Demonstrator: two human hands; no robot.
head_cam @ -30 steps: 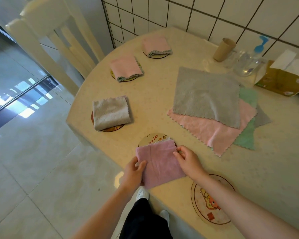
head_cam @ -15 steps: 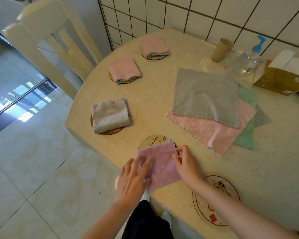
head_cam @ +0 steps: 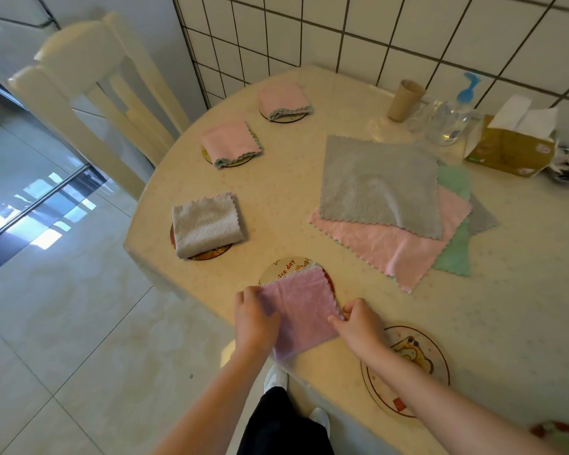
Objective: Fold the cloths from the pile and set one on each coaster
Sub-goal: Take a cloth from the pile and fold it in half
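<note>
The folded mauve cloth (head_cam: 301, 310) is held between the hands, its far corner over the "nice day" coaster (head_cam: 284, 268). It is gripped at its edges by the left hand (head_cam: 255, 318) and pinched by the right hand (head_cam: 358, 325). It is judged light and limp; both side edges should be held to keep the fold.

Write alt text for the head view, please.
Both hands, left hand and right hand, grip a folded purple cloth lying partly over a coaster. Three folded cloths sit on other coasters; unfolded cloths are piled nearby.
</note>
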